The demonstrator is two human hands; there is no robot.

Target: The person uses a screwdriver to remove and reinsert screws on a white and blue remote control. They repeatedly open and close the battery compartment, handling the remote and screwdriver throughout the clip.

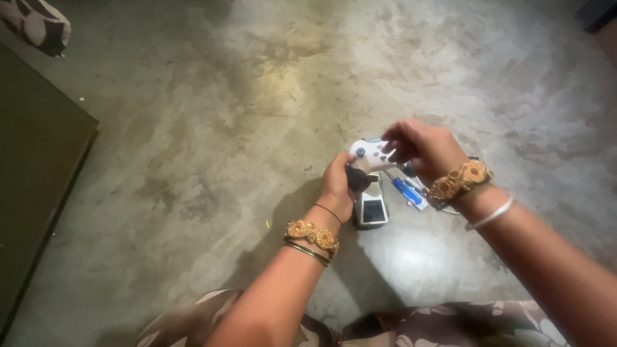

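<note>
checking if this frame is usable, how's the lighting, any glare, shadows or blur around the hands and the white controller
Head view: dim overall, with a bright glare patch on the concrete floor below the hands; the left hand and its forearm cast a dark shadow leftward; the white game controller is slightly overexposed and soft; the right hand is mildly blurred; corners darken.

My left hand [339, 186] and right hand [421, 146] grip a white game controller [369, 156] above the concrete floor [225, 128]; a blue tool [406, 191], possibly a screwdriver, lies beneath.
</note>
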